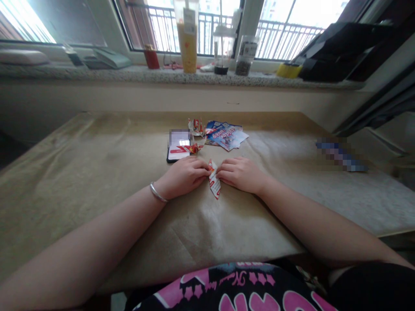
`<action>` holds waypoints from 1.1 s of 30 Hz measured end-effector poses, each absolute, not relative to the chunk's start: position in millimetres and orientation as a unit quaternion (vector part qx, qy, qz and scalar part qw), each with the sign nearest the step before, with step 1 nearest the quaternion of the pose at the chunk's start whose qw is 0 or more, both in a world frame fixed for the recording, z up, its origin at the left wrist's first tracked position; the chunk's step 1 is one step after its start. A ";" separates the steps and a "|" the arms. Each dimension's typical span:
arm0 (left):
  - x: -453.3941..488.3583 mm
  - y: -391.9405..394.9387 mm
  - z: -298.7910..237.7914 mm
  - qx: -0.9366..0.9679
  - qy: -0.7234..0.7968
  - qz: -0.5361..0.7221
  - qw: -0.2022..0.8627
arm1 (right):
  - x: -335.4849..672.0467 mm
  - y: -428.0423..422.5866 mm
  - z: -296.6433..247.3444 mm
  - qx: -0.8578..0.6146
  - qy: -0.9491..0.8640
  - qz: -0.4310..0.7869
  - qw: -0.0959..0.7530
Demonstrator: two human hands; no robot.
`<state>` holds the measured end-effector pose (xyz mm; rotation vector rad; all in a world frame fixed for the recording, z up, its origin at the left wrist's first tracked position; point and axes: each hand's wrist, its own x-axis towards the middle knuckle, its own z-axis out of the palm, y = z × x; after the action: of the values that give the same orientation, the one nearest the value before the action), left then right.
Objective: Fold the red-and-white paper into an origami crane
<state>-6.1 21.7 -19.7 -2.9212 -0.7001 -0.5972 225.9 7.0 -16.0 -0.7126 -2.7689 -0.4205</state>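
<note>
A folded piece of printed paper (214,185), white with red marks and pointed at both ends, stands between my two hands near the middle of the table. My left hand (188,173), with a silver bangle on its wrist, pinches the paper's left edge with closed fingers. From the other side my right hand (240,173) has its fingertips closed on the right edge. Just beyond the left hand are a folded red-and-white paper figure (193,148) and a phone (178,151) with a lit screen. A second folded paper figure (196,127) sits farther back.
Behind my right hand lies a fanned pile of blue printed leaflets (227,136). A blurred blue item (340,155) rests at the table's right. On the stone windowsill (123,74) stand a tall yellow-filled container (188,45), a red jar (151,57) and cups.
</note>
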 end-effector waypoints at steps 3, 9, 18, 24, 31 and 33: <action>-4.5 20.1 -18.7 -0.955 -0.230 -0.178 0.054 | 225.7 8.3 -18.9 -0.255 -0.949 -0.123 0.140; -2.0 15.2 -14.6 -0.957 -0.231 -0.149 0.090 | 225.0 12.4 -26.7 -0.290 -0.931 -0.004 0.220; -0.5 11.4 -10.0 -0.962 -0.218 -0.140 0.087 | 220.4 13.5 -32.5 -0.335 -0.887 0.126 0.292; 2.8 9.2 -11.2 -0.962 -0.204 -0.129 0.125 | 221.3 11.5 -30.4 -0.336 -0.890 0.123 0.282; 6.2 5.5 -11.6 -0.948 -0.253 -0.134 0.139 | 219.5 6.4 -22.0 -0.358 -0.909 0.033 0.211; 5.7 6.1 -12.4 -0.946 -0.263 -0.142 0.126 | 218.4 5.7 -20.4 -0.361 -0.910 0.025 0.203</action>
<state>5.7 6.1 -12.4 -2.7545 -0.7666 -0.4125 218.4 5.7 -20.4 -1.0088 -2.5388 0.0702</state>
